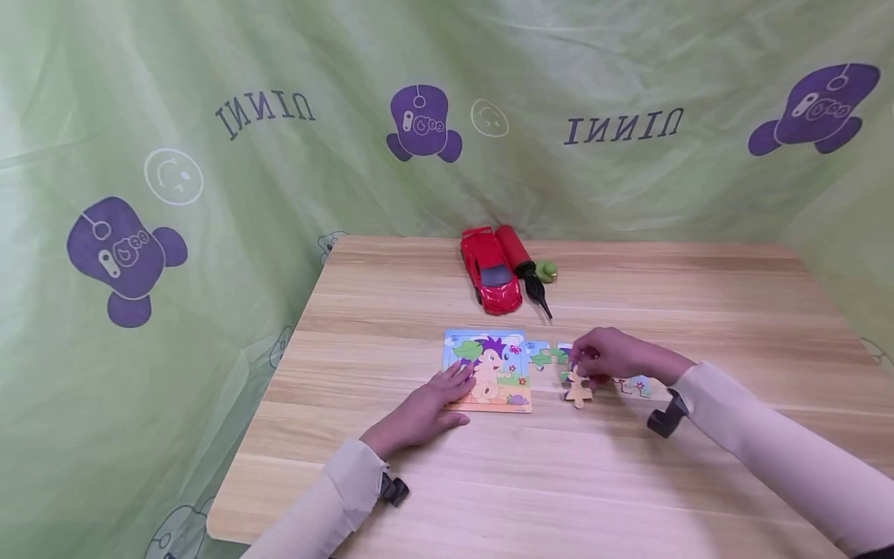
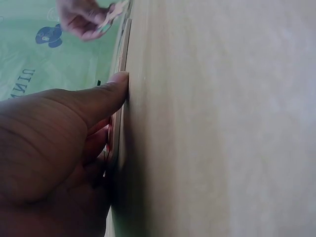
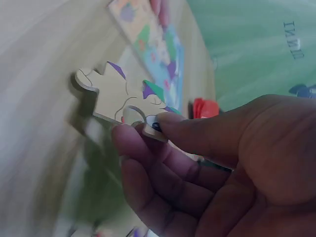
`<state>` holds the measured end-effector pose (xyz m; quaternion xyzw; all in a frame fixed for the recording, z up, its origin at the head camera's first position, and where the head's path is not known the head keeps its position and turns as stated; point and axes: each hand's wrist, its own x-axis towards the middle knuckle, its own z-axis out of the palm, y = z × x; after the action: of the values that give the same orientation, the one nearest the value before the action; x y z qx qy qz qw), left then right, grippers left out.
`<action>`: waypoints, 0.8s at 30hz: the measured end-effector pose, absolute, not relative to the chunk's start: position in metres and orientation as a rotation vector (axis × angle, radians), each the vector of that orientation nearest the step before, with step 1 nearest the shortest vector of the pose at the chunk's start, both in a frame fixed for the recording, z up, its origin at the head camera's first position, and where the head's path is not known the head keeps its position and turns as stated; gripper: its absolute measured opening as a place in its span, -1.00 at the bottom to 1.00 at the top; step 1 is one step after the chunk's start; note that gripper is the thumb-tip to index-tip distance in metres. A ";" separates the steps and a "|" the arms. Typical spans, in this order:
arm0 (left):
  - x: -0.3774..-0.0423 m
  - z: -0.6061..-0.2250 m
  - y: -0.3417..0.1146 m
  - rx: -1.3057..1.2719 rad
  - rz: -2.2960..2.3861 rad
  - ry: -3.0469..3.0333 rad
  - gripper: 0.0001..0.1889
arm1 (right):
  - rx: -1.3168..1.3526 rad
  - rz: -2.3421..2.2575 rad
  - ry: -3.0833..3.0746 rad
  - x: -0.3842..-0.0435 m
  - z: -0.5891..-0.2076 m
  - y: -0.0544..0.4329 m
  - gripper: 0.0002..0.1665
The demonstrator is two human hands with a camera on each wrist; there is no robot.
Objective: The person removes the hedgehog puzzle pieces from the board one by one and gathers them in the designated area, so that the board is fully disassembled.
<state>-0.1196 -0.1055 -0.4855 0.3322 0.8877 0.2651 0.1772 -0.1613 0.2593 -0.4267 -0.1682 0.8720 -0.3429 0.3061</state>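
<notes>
My left hand (image 1: 429,404) lies over the left side of a square picture board (image 1: 496,380) showing a purple-haired cartoon hedgehog. Its fingers stretch across the picture, and in the left wrist view the thumb (image 2: 106,98) touches the board's edge. To the right of the board, my right hand (image 1: 611,355) pinches a tan jigsaw puzzle piece (image 1: 577,392) between thumb and fingers. That piece (image 3: 111,91), seen close in the right wrist view, has a rounded knob, purple corners and a drawn eye by the thumb.
Several puzzle pieces (image 1: 536,354) lie right of the board, with more (image 1: 639,386) beyond the right hand, which partly hides them. Farther back are a red toy car (image 1: 491,272), a red hand pump (image 1: 513,248) with black nozzle, and a small green toy (image 1: 547,271). Green curtain (image 1: 349,178) surrounds the wooden table (image 1: 391,287).
</notes>
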 end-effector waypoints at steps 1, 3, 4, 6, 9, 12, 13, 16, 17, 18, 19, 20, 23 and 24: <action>-0.119 -0.485 -0.106 0.938 0.747 2.513 -0.29 | -0.446 -0.903 2.313 -0.159 -0.427 0.263 -0.95; -0.120 -0.485 -0.106 0.938 0.739 2.517 -0.29 | -0.445 -0.886 2.329 -0.156 -0.427 0.268 -0.95; -0.120 -0.485 -0.107 0.939 0.728 2.522 -0.29 | -0.436 -0.870 2.343 -0.155 -0.428 0.269 -0.95; -0.120 -0.484 -0.107 0.937 0.712 2.528 -0.28 | -0.442 -0.815 2.391 -0.154 -0.427 0.270 -0.95; -0.122 -0.485 -0.107 0.949 0.695 2.535 -0.28 | -0.480 -0.691 2.503 -0.153 -0.424 0.269 -0.94; -0.123 -0.485 -0.106 0.973 0.694 2.523 -0.28 | -0.499 -0.595 2.631 -0.151 -0.421 0.265 -0.88; -0.122 -0.485 -0.106 0.981 0.695 2.519 -0.28 | -0.511 -0.582 2.669 -0.150 -0.420 0.263 -0.87; -0.122 -0.487 -0.106 1.000 0.704 2.506 -0.28 | -0.548 -0.605 2.746 -0.150 -0.417 0.251 -0.83; -0.122 -0.487 -0.106 1.007 0.700 2.507 -0.28 | -0.574 -0.629 2.757 -0.151 -0.416 0.244 -0.83; -0.122 -0.488 -0.107 1.006 0.703 2.507 -0.28 | -0.600 -0.649 2.762 -0.152 -0.416 0.237 -0.83; -0.122 -0.488 -0.107 1.007 0.704 2.510 -0.28 | -0.634 -0.672 2.759 -0.154 -0.417 0.228 -0.85; -0.121 -0.488 -0.107 1.007 0.706 2.513 -0.29 | -0.675 -0.689 2.750 -0.156 -0.417 0.218 -0.85; -0.121 -0.487 -0.107 1.008 0.704 2.519 -0.29 | -0.797 -0.696 2.707 -0.164 -0.423 0.186 -0.85; -0.121 -0.487 -0.107 1.009 0.706 2.521 -0.29 | -0.835 -0.687 2.689 -0.167 -0.426 0.175 -0.85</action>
<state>-0.1212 -0.1065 -0.4867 0.3547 0.8859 0.2480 0.1672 -0.1669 0.1751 -0.4256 -0.2859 0.9210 -0.2352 0.1214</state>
